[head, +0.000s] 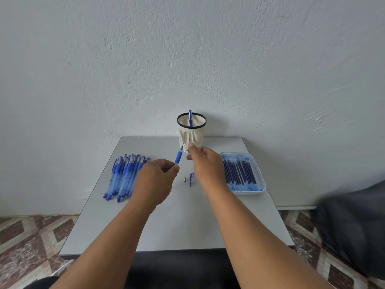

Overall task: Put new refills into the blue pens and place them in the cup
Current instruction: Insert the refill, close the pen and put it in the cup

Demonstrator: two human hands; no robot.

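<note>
My left hand (155, 182) holds a blue pen barrel (178, 157) between its fingertips, its open end pointing up toward the cup. My right hand (203, 161) hovers just right of it with thumb and forefinger extended; whether a refill sits between them I cannot tell. A white slotted cup (191, 132) with a black rim stands at the table's back, one blue pen (190, 117) upright inside. A metal pen tip (185, 179) and a blue cap (191, 178) lie on the table between my hands. Several blue pens (123, 177) are piled at the left.
A white tray (260, 180) with several blue refills sits at the right of the grey table (177, 226). A dark blurred cloth shape (354, 226) is off the table's right side. Patterned floor tiles surround the table, with a white wall behind.
</note>
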